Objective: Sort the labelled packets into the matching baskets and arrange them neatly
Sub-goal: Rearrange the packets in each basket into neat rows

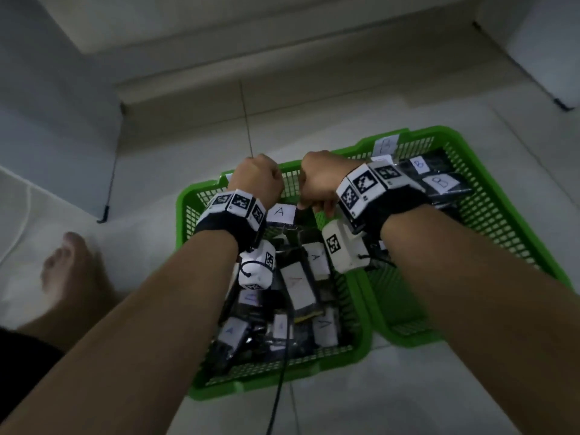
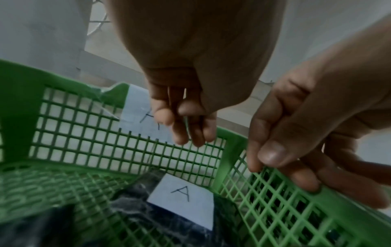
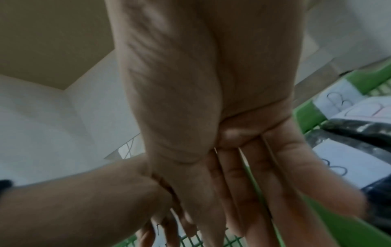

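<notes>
Two green mesh baskets stand side by side on the floor. The left basket (image 1: 219, 390) (image 2: 105, 142) holds several dark packets with white "A" labels (image 1: 280, 213) (image 2: 182, 198), lying loosely. The right basket (image 1: 452, 131) (image 3: 304, 113) holds "B" packets (image 1: 441, 183) (image 3: 347, 163) at its far end. My left hand (image 1: 255, 180) (image 2: 186, 127) curls over the left basket's far rim, beside the paper "A" tag (image 2: 135, 113). My right hand (image 1: 315, 186) (image 2: 296, 150) (image 3: 243, 183) grips the same basket's rim at the far right corner, thumb inside.
A bare foot (image 1: 67, 265) rests on the tiled floor left of the baskets. A black cable (image 1: 279, 397) runs from my wrist over the left basket's front rim. A pale cabinet (image 1: 56, 136) stands at the left, and a raised step (image 1: 282, 58) runs behind.
</notes>
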A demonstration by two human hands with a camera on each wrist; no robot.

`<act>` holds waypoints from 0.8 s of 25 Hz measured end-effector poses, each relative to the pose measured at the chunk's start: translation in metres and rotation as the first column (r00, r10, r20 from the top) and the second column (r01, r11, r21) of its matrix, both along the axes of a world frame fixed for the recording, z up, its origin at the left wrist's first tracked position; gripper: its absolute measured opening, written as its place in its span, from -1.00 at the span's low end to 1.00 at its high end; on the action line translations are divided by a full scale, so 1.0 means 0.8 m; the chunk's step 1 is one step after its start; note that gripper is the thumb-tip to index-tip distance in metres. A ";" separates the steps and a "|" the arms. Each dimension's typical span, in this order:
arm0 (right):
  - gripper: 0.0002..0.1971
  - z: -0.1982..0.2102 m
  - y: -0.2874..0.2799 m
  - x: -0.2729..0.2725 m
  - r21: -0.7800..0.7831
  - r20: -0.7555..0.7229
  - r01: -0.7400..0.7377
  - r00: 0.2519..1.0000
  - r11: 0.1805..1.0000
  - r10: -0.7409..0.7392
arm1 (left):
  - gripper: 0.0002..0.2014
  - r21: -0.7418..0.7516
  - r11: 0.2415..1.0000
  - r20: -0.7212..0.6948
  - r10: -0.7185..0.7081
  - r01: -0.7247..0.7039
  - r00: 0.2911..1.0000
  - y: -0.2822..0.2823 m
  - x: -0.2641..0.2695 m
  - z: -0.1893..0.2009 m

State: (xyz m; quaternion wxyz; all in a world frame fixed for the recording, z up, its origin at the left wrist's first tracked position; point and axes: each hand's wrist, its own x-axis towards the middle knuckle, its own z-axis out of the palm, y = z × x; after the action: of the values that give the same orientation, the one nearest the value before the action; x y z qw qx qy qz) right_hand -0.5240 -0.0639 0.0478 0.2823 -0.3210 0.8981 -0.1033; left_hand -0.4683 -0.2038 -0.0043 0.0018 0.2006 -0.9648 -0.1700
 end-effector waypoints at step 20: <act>-0.78 -0.037 -0.041 0.075 0.225 -0.189 -0.126 0.967 0.966 0.170 | -0.66 0.068 0.989 0.161 -0.143 0.134 0.977 -0.076 0.111 0.008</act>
State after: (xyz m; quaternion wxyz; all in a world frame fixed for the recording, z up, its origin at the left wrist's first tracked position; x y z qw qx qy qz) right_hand -0.4637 -0.0965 0.0183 0.2270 -0.3645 0.9018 0.0480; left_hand -0.3796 -0.2644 0.0023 -0.0958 0.1463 -0.9681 -0.1796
